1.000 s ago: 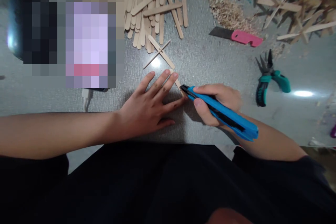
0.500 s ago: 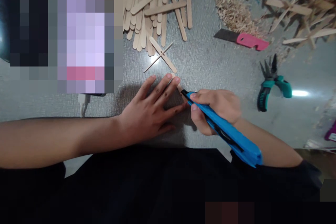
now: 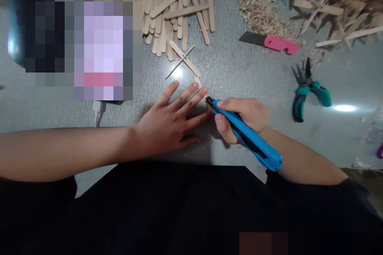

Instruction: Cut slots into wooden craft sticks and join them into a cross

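Observation:
My left hand lies flat with its fingers spread, pressing a wooden craft stick against the table. The stick runs partly beneath the fingers, so much of it is hidden. In my right hand is a blue utility knife, held at a slant with its black tip on the stick beside my left fingertips. Just beyond my left hand, another craft stick lies with a thin pointed stick crossed through its middle.
A pile of craft sticks lies at the back. To the right are wood shavings, a pink-handled blade, green-handled pliers and a heap of crossed sticks. A white cable leads to a blurred device at left.
The knife has tilted differently, its rear end shifting left and up, with my right hand moving slightly the same way. My left hand still presses the stick. The camera view has shifted a little.

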The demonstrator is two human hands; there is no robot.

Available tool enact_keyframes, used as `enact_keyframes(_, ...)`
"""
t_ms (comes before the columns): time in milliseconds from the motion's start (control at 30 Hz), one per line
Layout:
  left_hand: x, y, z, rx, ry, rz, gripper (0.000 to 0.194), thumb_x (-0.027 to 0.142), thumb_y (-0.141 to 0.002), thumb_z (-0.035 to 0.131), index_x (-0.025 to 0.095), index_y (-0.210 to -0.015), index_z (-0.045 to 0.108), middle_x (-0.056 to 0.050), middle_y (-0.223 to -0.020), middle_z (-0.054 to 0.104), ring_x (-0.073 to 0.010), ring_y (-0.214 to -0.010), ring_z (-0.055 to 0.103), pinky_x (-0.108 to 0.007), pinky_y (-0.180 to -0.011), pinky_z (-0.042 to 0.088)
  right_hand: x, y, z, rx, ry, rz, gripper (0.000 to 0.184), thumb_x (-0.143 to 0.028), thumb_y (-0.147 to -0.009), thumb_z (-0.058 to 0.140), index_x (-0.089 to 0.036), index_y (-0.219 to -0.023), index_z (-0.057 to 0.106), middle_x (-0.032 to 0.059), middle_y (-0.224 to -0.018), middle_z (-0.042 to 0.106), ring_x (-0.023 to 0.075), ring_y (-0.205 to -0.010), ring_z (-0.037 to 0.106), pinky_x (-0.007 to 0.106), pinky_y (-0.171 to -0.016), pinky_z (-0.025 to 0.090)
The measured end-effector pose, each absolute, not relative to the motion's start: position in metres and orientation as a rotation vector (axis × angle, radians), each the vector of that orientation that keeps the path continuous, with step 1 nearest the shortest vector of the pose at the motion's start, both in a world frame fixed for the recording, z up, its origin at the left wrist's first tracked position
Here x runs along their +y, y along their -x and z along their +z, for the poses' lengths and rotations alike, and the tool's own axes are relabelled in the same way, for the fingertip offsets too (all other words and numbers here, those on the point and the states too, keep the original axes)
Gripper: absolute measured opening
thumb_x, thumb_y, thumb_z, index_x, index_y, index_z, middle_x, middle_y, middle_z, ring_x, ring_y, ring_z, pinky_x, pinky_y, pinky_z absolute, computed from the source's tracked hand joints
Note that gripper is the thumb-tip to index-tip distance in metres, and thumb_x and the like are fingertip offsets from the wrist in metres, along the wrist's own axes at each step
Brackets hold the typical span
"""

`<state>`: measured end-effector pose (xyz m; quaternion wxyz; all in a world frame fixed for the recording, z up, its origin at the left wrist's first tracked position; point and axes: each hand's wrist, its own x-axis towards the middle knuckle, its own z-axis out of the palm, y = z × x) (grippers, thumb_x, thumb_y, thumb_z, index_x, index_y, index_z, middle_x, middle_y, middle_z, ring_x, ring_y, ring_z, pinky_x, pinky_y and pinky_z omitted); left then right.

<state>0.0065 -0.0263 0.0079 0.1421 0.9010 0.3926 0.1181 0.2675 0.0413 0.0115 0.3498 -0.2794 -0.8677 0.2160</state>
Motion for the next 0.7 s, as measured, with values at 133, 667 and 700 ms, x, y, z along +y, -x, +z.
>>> enact_keyframes(133,-0.0254,-0.0049,0.0094,1.129,-2.580,0.288,0.093,0.065,-0.104,0.079,0.024,-0.180,0.044,-0.023,-0.195,0.031,-0.0460,-0.182,0.033,-0.071,-0.148,0.023,0.0394,-0.2726,0.0153,-2.383,0.745,0.496,0.045,-0.043,-0.110,0.067,-0.024,-0.151,0.067,0.0050,-0.100,0.086,0.0258,-0.077,0.082,0.039,-0.066,0.064)
enact_keyframes(667,-0.0248,-0.0050,0.0140,1.131,-2.594,0.256,0.089,0.065,-0.103,0.079,0.029,-0.178,0.048,-0.020,-0.194,0.035,-0.0474,-0.182,0.031,-0.073,-0.147,0.027,0.0441,-0.2699,0.0199,-2.415,0.771,0.544,0.020,-0.028,-0.105,0.069,-0.027,-0.125,0.068,0.0037,-0.096,0.086,0.0227,-0.078,0.083,0.035,-0.071,0.068)
enact_keyframes(700,-0.0255,-0.0052,0.0133,1.127,-2.590,0.261,0.090,0.064,-0.103,0.079,0.029,-0.179,0.047,-0.019,-0.194,0.035,-0.0474,-0.183,0.030,-0.073,-0.148,0.026,0.0431,-0.2712,0.0207,-2.394,0.774,0.553,0.020,-0.027,-0.105,0.070,-0.028,-0.125,0.069,0.0035,-0.096,0.086,0.0230,-0.079,0.084,0.035,-0.071,0.068)
